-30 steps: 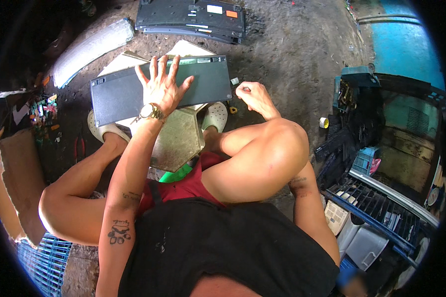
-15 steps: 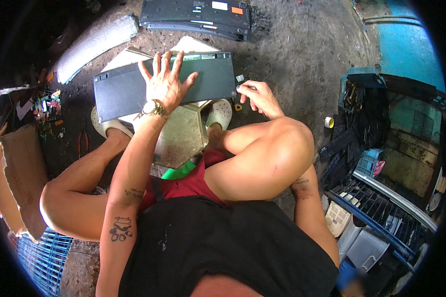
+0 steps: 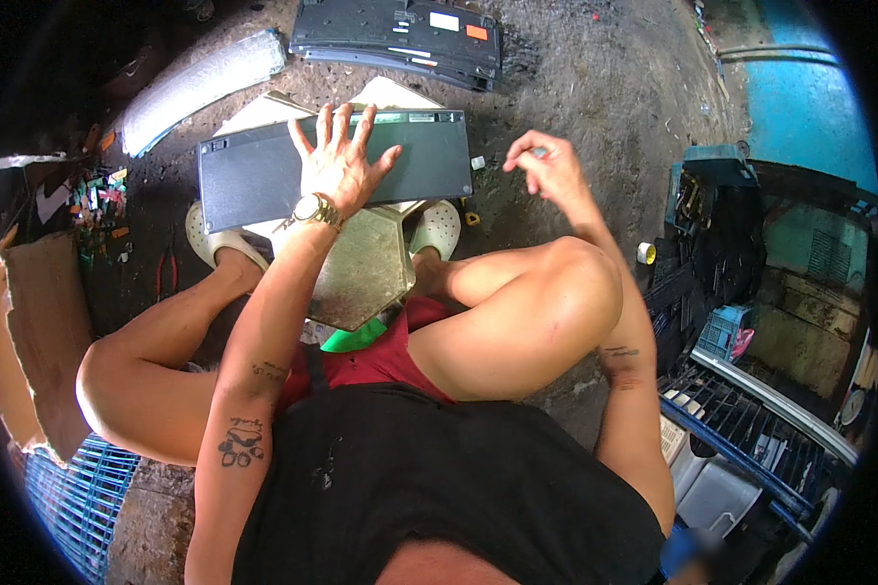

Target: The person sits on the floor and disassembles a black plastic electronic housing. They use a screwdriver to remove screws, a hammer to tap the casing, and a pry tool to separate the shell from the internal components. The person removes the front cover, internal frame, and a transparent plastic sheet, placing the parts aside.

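Note:
A dark keyboard (image 3: 424, 161) lies with its underside up across a stone-like slab (image 3: 361, 275) in front of me. Near its corners are small folding feet, and a pale green label runs along the far edge. My left hand (image 3: 339, 164) presses flat on the keyboard's middle, fingers spread, with a gold watch (image 3: 314, 208) on the wrist. Off to the right, my right hand (image 3: 548, 168) is raised apart from the keyboard. Its thumb and index finger are curled together; whatever may be between them is too small to make out.
More dark keyboards (image 3: 395, 44) are stacked beyond, beside a pale curved panel (image 3: 205, 88). Red-handled pliers (image 3: 168, 268), small colourful scraps (image 3: 98, 205) and a torn cardboard box (image 3: 44, 341) are at left. A yellow tape roll (image 3: 646, 253) and a blue rack (image 3: 741, 444) are at right.
My right hand has left the keyboard's right end and moved up and to the right. My left hand stays flat on the keyboard. The whole view has shifted slightly.

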Tool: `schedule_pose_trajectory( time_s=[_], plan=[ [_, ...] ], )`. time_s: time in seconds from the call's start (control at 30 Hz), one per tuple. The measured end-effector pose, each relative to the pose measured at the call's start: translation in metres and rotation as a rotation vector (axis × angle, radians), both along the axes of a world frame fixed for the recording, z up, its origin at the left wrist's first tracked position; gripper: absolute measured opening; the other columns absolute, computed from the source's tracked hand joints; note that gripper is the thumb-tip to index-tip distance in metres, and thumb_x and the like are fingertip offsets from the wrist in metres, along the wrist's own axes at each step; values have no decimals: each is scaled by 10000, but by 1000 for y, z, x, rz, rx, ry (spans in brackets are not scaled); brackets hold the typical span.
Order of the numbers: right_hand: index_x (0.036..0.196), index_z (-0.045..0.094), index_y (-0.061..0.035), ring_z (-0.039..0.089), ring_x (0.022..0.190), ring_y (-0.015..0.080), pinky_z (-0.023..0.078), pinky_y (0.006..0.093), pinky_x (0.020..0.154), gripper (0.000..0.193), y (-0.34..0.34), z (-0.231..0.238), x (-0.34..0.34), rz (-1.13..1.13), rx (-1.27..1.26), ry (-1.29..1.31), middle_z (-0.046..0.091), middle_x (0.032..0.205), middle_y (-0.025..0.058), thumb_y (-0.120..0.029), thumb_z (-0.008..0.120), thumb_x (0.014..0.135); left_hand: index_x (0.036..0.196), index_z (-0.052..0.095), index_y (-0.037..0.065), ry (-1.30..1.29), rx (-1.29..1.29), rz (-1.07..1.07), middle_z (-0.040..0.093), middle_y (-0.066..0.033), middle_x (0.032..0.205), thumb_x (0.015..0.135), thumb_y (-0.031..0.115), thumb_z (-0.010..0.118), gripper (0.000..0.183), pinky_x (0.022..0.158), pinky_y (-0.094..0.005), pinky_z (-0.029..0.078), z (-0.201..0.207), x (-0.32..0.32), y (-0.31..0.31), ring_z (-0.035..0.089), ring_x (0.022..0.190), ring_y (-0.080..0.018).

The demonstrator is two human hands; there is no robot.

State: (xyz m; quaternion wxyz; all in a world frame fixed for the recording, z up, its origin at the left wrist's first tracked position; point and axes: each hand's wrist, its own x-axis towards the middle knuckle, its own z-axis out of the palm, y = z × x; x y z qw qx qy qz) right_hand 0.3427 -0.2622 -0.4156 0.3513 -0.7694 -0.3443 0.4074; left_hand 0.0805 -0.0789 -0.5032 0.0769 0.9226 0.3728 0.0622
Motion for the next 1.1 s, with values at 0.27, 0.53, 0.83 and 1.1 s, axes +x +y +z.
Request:
schedule_pose_trajectory(
  time_s=[0.27, 0.53, 0.83, 1.1],
  plan=[
    [815, 663, -50, 501, 543, 62, 382, 260, 505, 69, 26, 98, 62, 59, 19, -594, 570, 643, -20, -47, 609, 856, 1587, 380, 250, -41, -10, -8, 403, -102, 1591, 978, 677, 488, 752, 1209, -709, 74, 0, -2, 0, 295, 1521, -328],
    [1248, 734, -117, 755, 948, 299, 573, 381, 915, 404, 26, 84, 30, 221, -265, -936, 783, 1045, 134, -268, 729, 874, 1593, 370, 252, -13, -4, -15, 397, -112, 1595, 991, 695, 437, 751, 1197, -725, 73, -6, -2, 2, 288, 1524, -330],
    [1096, 749, 2, 499, 413, 78, 396, 279, 355, 323, 8, -33, -57, 100, -426, -79, 764, 810, 90, -262, 715, 913, 1589, 380, 252, -6, 17, -6, 402, -108, 1595, 986, 695, 446, 750, 1199, -722, 71, -6, -2, 1, 294, 1523, -322],
    [908, 698, -22, 470, 421, 71, 325, 277, 343, 270, 11, -41, -50, 21, -456, 60, 731, 781, 69, -292, 679, 909, 1614, 333, 261, 65, 27, -11, 386, -100, 1630, 1002, 716, 361, 763, 1187, -745, 60, -5, 0, 0, 254, 1546, -327]
  ],
)
